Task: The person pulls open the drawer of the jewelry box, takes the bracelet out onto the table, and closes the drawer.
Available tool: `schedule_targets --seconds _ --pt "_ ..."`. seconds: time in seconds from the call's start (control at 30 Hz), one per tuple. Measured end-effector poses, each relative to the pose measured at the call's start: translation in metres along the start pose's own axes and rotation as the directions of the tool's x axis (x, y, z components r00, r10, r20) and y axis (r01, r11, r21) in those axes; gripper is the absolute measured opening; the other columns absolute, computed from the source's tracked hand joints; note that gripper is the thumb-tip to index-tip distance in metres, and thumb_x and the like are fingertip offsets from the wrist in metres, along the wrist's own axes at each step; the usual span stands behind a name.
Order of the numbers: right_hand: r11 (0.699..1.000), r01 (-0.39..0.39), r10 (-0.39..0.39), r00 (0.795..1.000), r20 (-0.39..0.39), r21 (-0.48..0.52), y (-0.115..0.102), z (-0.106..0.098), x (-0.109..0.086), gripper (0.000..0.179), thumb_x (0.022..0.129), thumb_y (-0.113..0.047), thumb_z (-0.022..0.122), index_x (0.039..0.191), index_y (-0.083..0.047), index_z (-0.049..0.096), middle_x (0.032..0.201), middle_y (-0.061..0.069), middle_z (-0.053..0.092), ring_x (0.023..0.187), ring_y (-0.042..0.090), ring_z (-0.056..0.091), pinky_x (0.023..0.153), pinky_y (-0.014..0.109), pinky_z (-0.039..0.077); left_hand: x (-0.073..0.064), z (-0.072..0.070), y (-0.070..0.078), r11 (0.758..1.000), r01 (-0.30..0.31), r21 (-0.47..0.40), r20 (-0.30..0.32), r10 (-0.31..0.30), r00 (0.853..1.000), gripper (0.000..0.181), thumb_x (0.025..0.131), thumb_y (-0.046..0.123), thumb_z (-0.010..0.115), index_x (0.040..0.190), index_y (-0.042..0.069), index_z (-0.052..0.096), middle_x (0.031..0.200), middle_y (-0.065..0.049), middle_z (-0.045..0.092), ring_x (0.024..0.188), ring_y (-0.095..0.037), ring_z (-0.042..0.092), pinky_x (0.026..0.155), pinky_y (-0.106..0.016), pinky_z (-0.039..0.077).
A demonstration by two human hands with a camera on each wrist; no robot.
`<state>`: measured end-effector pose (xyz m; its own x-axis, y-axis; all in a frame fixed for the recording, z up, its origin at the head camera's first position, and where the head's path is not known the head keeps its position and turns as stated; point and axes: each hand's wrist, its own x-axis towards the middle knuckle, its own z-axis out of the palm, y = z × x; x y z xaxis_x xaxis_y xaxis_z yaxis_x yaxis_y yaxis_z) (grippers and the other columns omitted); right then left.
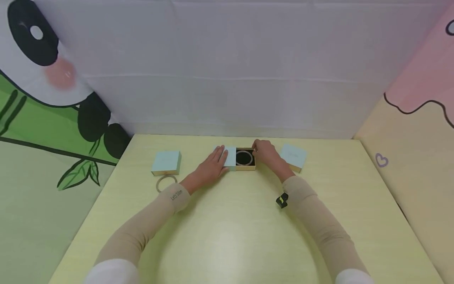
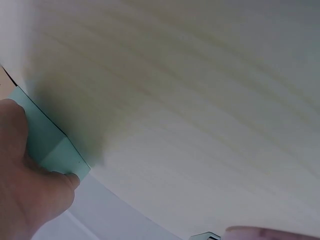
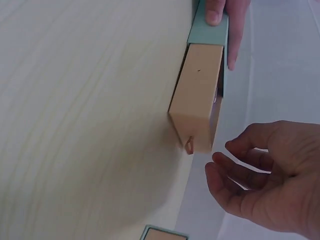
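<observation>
A pale blue drawer-style gift box stands at the back centre, its tan tray slid partway out to the right. Inside the tray a bangle lies on a black insert. My left hand holds the blue sleeve, with fingers across its top and the thumb against its near side. Close by the tray's outer end is my right hand, fingers loosely bent and nothing in them; a gap shows between them and the tray. A small ribbon pull sticks out of that end.
Another blue box sits to the left, with a loose bangle on the table in front of it. A third blue box lies angled beyond my right wrist. A white cloth backdrop rises behind the table's back edge.
</observation>
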<state>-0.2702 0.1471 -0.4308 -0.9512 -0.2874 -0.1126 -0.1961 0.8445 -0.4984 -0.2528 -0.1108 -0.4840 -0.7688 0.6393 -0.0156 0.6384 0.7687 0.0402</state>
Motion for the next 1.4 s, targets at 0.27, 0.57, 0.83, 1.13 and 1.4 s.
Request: schedule_targets --seconds 0.27,0.57,0.83,1.13,1.4 --pt "0.986 0.126 -0.119 0.991 0.068 -0.111 -0.029 0.003 0.013 0.046 0.099 -0.019 0.064 0.139 0.002 0.057 0.141 0.023 0.053 0.12 0.037 0.056 0.099 0.046 0.049 0.002 -0.001 0.0 1.0 0.005 0.017 -0.023 -0.005 1.0 0.067 0.111 0.034 0.039 0.158 -0.009 0.018 0.165 -0.031 0.01 0.154 -0.043 0.011 0.125 -0.047 0.016" --pt "0.977 0.151 -0.136 0.985 0.107 -0.149 -0.049 0.003 0.016 0.057 0.095 -0.025 0.07 0.143 0.001 0.053 0.146 0.023 0.048 0.128 0.04 0.05 0.103 0.048 0.046 0.004 -0.004 0.001 0.999 0.006 0.041 -0.042 -0.004 0.999 0.067 0.111 0.034 0.04 0.158 -0.008 0.019 0.165 -0.03 0.013 0.154 -0.043 0.014 0.124 -0.047 0.019" --pt "0.961 0.122 -0.085 0.984 0.156 -0.247 -0.053 0.004 0.021 0.056 0.094 -0.025 0.073 0.139 0.004 0.055 0.133 0.021 0.058 0.122 0.035 0.054 0.106 0.046 0.044 0.003 -0.004 0.0 1.0 0.009 0.022 -0.059 -0.008 0.998 0.067 0.111 0.034 0.041 0.157 -0.009 0.02 0.164 -0.032 0.013 0.153 -0.045 0.015 0.124 -0.048 0.019" --pt "0.956 0.128 -0.069 0.972 0.223 -0.263 -0.049 0.011 0.031 0.035 0.09 -0.019 0.078 0.116 0.001 0.065 0.113 0.015 0.067 0.099 0.025 0.059 0.09 0.038 0.052 0.001 -0.001 0.002 0.999 0.01 -0.03 -0.055 -0.012 0.998 0.066 0.111 0.032 0.042 0.157 -0.01 0.021 0.164 -0.033 0.013 0.153 -0.046 0.014 0.123 -0.05 0.02" --pt "0.95 0.124 -0.055 0.97 0.238 -0.285 -0.052 0.009 0.034 0.032 0.09 -0.019 0.079 0.112 0.001 0.065 0.11 0.015 0.067 0.091 0.022 0.059 0.083 0.037 0.052 0.002 -0.002 0.003 0.999 0.012 -0.036 -0.066 -0.014 0.998 0.065 0.111 0.031 0.042 0.158 -0.009 0.02 0.164 -0.032 0.013 0.153 -0.045 0.012 0.124 -0.05 0.018"
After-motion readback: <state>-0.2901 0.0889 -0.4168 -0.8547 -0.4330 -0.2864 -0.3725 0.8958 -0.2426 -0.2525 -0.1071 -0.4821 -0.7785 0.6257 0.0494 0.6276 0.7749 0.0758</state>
